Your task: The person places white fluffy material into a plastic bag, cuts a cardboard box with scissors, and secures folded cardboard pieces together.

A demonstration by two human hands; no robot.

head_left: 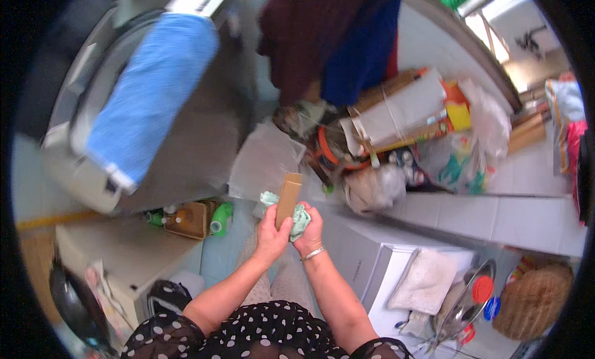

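In front of my body both hands come together around a flat strip of brown cardboard (287, 201) and a crumpled pale green cloth or bag (300, 223). My left hand (271, 235) is closed on the cardboard strip, which points up and away from me. Beside it, my right hand (310, 230) closes round the crumpled green piece, and a bracelet circles that wrist. Part of the green material sticks out on the far side of the cardboard. Whether it is cloth or thin plastic I cannot tell.
A washing machine (204, 154) with a blue towel (155, 92) stands far left. Bundled cardboard (396, 117) and plastic bags (375, 188) lie ahead to the right. At right, a white appliance (396, 278) carries a folded cloth (424, 278). A wicker basket (536, 300) is beyond it.
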